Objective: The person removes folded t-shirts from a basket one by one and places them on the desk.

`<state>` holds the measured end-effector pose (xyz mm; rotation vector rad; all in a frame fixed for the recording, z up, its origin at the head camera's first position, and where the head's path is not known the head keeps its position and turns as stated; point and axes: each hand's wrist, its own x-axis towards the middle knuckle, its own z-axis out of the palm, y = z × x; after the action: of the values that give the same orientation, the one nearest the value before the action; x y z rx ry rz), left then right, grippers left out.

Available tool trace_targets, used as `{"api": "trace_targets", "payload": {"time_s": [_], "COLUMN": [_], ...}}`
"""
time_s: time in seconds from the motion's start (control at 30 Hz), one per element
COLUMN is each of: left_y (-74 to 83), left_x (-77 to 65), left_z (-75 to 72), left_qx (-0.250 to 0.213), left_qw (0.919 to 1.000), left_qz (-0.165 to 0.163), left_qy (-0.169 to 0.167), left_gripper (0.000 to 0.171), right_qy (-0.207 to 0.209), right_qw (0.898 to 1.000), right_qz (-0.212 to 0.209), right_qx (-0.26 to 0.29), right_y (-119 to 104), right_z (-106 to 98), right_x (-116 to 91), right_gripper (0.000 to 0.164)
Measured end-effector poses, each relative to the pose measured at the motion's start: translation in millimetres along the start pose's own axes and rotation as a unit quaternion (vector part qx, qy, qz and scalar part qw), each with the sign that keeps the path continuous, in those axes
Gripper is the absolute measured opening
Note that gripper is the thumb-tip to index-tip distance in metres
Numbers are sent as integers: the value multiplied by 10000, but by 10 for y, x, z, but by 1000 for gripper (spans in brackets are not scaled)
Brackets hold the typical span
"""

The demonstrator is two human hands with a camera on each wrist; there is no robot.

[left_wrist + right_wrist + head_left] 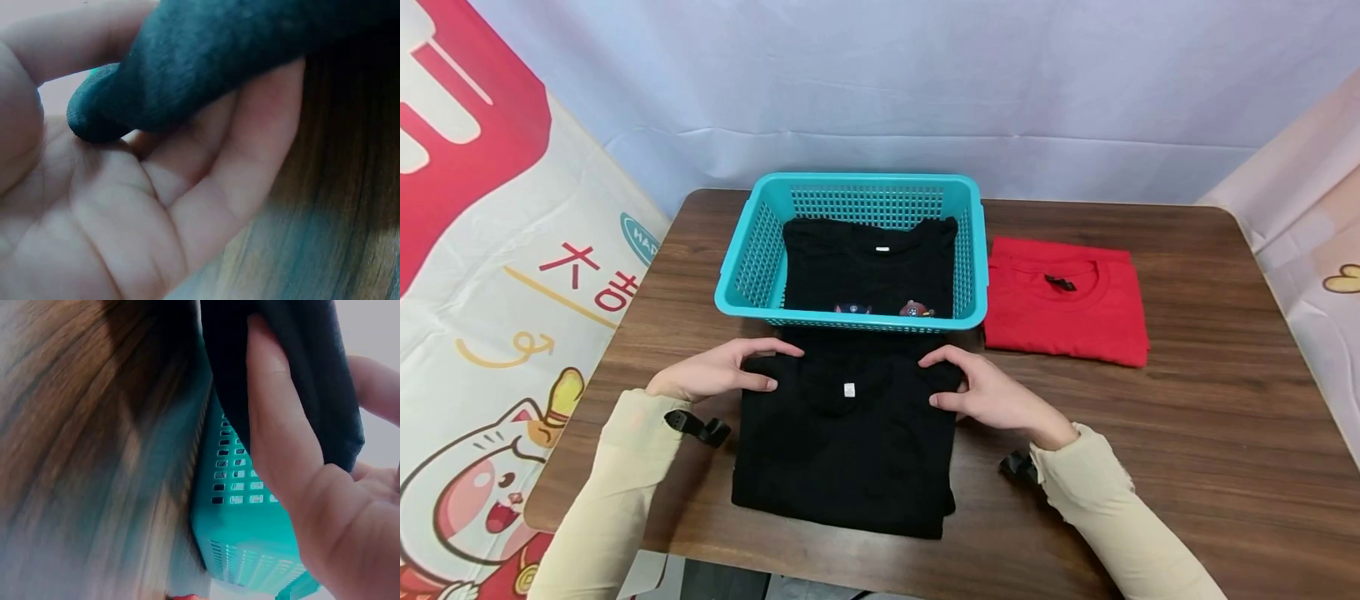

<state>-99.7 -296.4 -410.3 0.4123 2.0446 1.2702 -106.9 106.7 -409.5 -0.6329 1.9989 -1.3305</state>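
A folded black T-shirt [846, 458] with a small white neck label lies at the table's front, its collar end toward the basket. At its upper left corner my left hand [722, 371] grips the cloth, thumb on top and other fingers underneath; the left wrist view shows the black fold [187, 69] running into the palm. My right hand [996, 396] holds the upper right corner likewise, and in the right wrist view the folded edge [312, 381] sits between thumb and fingers. Just beyond stands a turquoise plastic basket [852, 318] with another folded black T-shirt [868, 267] inside.
A folded red T-shirt [1067, 304] lies right of the basket on the brown wooden table [1210, 400]. White cloth [925, 83] hangs behind the table, and a printed banner [497, 333] hangs at the left. Black straps [697, 427] dangle by both wrists.
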Motion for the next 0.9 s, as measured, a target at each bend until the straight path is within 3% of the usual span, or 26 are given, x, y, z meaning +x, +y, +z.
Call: {"api": "trace_targets", "payload": {"time_s": [0.27,0.4,0.53,0.7,0.9], "left_y": [-68,-99,-103,-97,-89], "left_x": [54,78,93,106,112], "left_z": [-1,4,13,33,44], "left_qx": [-86,309,740,908,1050], "left_qw": [9999,9994,9968,9950,9940], "left_qz": [-48,-142,-205,-289,-183], "left_qy": [-22,71,199,304,260], "left_gripper": [49,48,48,48,47], "right_qy": [132,277,429,525,559], "right_qw": [9984,9948,9873,9723,9598], "right_qz": [65,78,175,417,743], "right_qx": [-541,-980,-1521,-2238,-2647], "right_y": [45,57,54,4,10], "right_z": [-9,1,13,39,34], "right_x": [17,19,16,11,19], "right_gripper": [45,44,44,46,48]}}
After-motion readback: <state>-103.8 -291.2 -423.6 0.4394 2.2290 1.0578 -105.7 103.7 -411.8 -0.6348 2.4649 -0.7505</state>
